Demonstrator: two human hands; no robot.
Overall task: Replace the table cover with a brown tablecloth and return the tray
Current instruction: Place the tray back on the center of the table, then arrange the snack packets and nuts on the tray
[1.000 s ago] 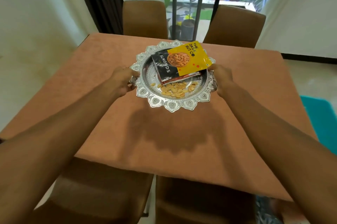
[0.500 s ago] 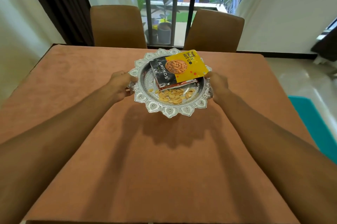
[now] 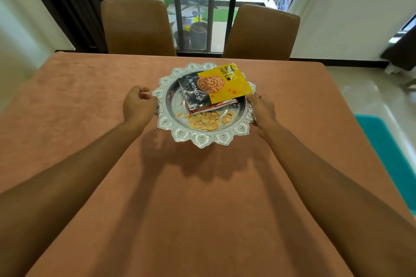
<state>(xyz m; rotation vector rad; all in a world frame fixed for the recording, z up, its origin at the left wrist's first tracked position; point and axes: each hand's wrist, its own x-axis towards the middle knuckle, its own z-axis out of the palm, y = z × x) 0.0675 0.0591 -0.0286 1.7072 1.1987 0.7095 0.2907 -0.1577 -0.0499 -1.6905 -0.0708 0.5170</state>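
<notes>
**Item: tray** (image 3: 203,142). Silver, round, scalloped embossed rim. Loc: ctr of frame, over far half of the brown tablecloth (image 3: 202,209). Dark shadow on the cloth just below its near edge. Can't tell if the base is down or a little clear of the cloth.

**Contents:**
- almond packet (image 3: 221,84), yellow/black, flat on the upper-right part, one corner overhanging the rim
- second packet (image 3: 211,106), only its edge showing beneath
- loose nuts (image 3: 204,120), heaped in the near part of the well

**L hand** (image 3: 137,107): at left rim, touching it, fingers curled. Whether they actually clasp the rim: can't tell.

**R hand** (image 3: 263,112): at right rim, curled round the rim edge, holding the tray.

**Handling (est.):**
- Metal, stiff, prob. moderate weight, polished so likely slick.
- Load is unsecured: nuts roll and packets slide w/ any tilt.
- Take by opposite rim edges w/ both hands, keep level, set down flat.

**Cloth:** soft, laid smooth, covers the whole top. Dragging the tray would prob. ruck it.

**Status (est.):** cloth swap done. Tray return is the last step and is near complete.

**Other:** chairs (image 3: 137,26) x2, upper frame. Teal mat (image 3: 387,152), right edge.
</notes>
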